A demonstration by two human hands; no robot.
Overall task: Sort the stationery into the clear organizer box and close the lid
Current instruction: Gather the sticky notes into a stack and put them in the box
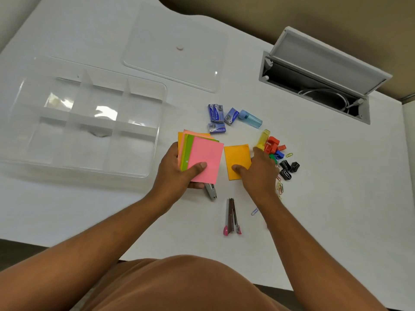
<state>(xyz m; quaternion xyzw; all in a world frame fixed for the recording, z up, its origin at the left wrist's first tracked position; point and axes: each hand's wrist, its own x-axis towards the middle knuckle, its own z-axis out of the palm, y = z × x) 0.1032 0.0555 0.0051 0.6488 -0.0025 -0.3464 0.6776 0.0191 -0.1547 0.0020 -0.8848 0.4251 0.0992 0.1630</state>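
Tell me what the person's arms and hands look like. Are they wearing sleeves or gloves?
No gloves and no sleeves show. The left hand and the right hand are both bare, and both forearms are bare right down to the bottom of the picture. I see no watch, ring or bracelet on them.

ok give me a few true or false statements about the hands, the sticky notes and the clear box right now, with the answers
1. The left hand holds a stack of coloured sticky notes with a pink one on top. True.
2. The clear plastic organizer box already holds the blue staple boxes. False: they lie on the white table, and no stationery shows in the compartments.
3. The right hand touches a single orange sticky note lying on the table. True.
4. The flat clear lid is closed on the organizer. False: it lies on the table beyond it.
5. The pink-tipped stapler is in the right hand. False: it lies on the table between the forearms.
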